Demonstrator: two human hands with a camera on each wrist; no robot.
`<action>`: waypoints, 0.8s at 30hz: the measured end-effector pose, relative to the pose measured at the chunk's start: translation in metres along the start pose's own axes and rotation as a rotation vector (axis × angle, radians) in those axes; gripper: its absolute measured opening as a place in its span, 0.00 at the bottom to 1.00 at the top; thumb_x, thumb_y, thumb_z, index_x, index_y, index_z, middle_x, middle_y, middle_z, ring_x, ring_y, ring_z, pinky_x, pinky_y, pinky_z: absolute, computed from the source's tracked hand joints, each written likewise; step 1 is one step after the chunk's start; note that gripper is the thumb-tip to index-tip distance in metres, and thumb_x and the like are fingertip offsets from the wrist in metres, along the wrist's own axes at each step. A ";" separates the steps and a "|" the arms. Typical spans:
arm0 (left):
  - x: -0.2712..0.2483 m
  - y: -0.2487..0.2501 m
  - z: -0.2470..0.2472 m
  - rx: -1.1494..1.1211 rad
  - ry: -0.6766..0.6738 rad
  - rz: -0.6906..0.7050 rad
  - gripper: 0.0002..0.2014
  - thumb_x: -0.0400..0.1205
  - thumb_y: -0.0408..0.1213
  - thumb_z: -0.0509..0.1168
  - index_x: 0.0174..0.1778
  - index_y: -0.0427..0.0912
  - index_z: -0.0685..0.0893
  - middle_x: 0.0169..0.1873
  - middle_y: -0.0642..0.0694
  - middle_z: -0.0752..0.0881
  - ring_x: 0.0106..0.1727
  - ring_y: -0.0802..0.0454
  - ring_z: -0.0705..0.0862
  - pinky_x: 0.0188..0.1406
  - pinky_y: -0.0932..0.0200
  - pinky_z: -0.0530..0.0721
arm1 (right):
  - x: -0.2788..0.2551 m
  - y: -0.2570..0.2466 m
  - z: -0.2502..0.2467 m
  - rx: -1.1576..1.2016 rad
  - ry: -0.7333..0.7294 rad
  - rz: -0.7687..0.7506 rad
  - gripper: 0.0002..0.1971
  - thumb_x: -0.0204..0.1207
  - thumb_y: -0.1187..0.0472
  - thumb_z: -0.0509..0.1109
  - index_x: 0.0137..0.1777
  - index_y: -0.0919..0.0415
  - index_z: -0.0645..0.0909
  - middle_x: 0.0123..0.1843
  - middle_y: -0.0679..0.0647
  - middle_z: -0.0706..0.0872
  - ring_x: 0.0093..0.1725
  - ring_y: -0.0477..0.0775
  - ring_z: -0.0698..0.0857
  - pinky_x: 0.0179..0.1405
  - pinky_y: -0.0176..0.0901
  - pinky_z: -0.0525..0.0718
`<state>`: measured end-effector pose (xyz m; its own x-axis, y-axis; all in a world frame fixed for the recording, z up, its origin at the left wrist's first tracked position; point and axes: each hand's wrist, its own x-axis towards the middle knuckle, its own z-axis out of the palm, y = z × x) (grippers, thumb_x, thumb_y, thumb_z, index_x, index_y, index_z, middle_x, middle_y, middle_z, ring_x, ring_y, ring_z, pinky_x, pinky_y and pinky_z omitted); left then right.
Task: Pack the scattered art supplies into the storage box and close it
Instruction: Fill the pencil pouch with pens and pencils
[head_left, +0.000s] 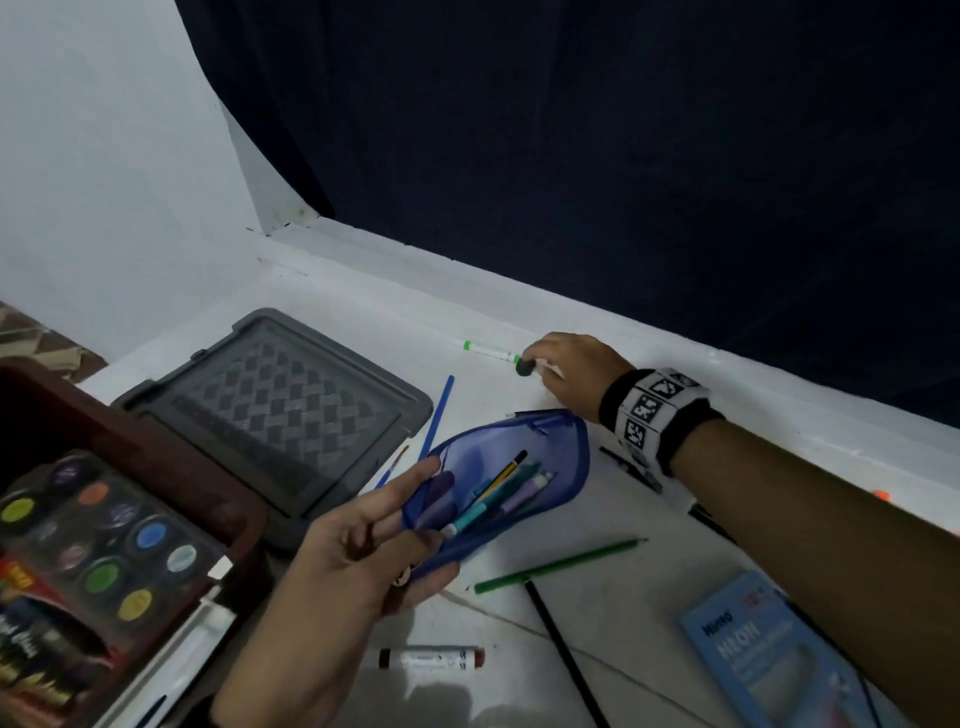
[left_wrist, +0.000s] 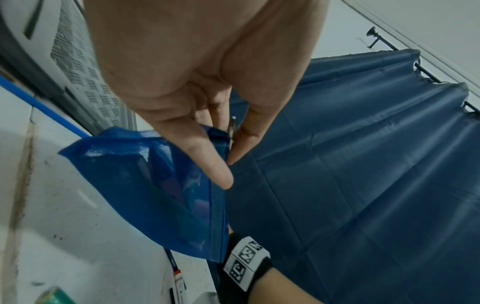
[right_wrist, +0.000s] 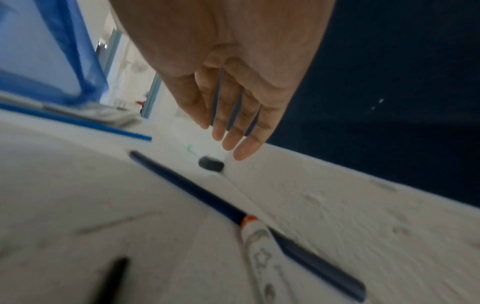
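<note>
My left hand (head_left: 363, 535) holds a blue mesh pencil pouch (head_left: 563, 457) by its open edge, thumb and fingers pinching the rim (left_wrist: 218, 142). Several pens (head_left: 498, 493) lie inside it. My right hand (head_left: 566, 369) reaches to the far side of the table with its fingers (right_wrist: 228, 135) straight, just above a small black piece (right_wrist: 210, 164) that lies by a green-capped marker (head_left: 491, 352). It holds nothing. The dark red storage box (head_left: 171, 457) stands at the left with a paint set (head_left: 98, 540) in it.
A grey lid (head_left: 280, 415) lies beside the box. Loose on the white table are a blue pencil (head_left: 439, 415), a green pencil (head_left: 561, 566), a black pencil (head_left: 566, 660), a brown marker (head_left: 431, 657) and a light blue packet (head_left: 769, 660). A dark curtain hangs behind.
</note>
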<state>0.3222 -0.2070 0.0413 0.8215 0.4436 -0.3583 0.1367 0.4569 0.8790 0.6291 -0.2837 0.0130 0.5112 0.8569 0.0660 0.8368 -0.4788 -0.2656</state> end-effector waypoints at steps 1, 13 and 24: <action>0.001 0.000 0.000 -0.005 0.002 0.005 0.23 0.82 0.19 0.62 0.64 0.49 0.88 0.55 0.49 0.93 0.54 0.52 0.92 0.37 0.63 0.89 | 0.008 0.002 0.005 -0.019 -0.051 0.011 0.15 0.79 0.70 0.61 0.59 0.59 0.84 0.61 0.55 0.84 0.59 0.59 0.82 0.62 0.50 0.78; 0.001 -0.002 -0.006 0.007 -0.034 0.023 0.27 0.78 0.15 0.64 0.52 0.56 0.94 0.54 0.45 0.93 0.56 0.43 0.91 0.41 0.57 0.91 | 0.021 -0.014 0.020 -0.570 -0.187 -0.090 0.12 0.80 0.69 0.57 0.62 0.64 0.75 0.67 0.60 0.72 0.59 0.64 0.78 0.40 0.50 0.70; -0.010 0.004 -0.006 -0.011 -0.016 0.008 0.26 0.80 0.14 0.62 0.60 0.50 0.91 0.52 0.43 0.93 0.52 0.50 0.92 0.35 0.63 0.89 | -0.001 -0.007 0.015 -0.172 -0.145 0.113 0.08 0.73 0.72 0.66 0.46 0.64 0.86 0.52 0.58 0.81 0.51 0.62 0.83 0.43 0.43 0.75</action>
<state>0.3108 -0.2051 0.0462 0.8312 0.4352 -0.3459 0.1238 0.4616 0.8784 0.6199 -0.2781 0.0001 0.5802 0.8087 -0.0972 0.8034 -0.5878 -0.0947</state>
